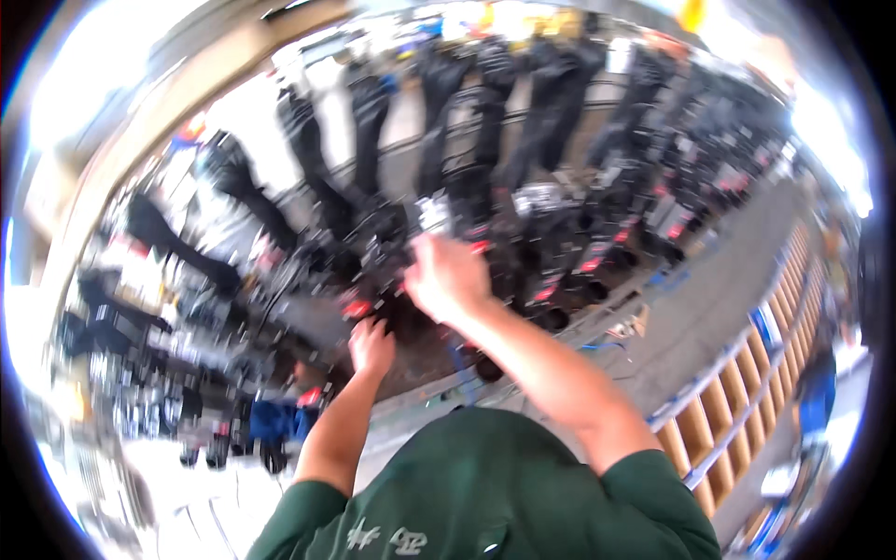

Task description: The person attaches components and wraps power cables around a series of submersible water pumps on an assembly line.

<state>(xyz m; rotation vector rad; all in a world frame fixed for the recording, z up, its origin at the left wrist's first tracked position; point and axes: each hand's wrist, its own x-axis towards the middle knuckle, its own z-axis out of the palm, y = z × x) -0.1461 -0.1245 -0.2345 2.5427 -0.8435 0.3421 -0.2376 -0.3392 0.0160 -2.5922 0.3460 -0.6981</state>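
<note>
Motion smears the whole picture. My right hand (448,278) reaches in among a dense row of black machines, its fingers curled into a closed shape. Just beyond its knuckles is a whitish, shiny piece (434,215). What the fingers hold, if anything, is hidden. Lower and to the left, my left hand (373,348) points its bent fingers at the dark parts below a small red piece (357,308). I cannot see whether it touches them. Black, long-necked machines (313,154) with red accents stand around both hands; their exact kind is too blurred to name.
A strip of grey floor (691,280) runs along the right of the row. Beyond it stands a long rack with tan compartments (719,411). Dark blue cloth or bag-like material (280,420) hangs at the lower left. A beige beam (140,131) curves along the upper left.
</note>
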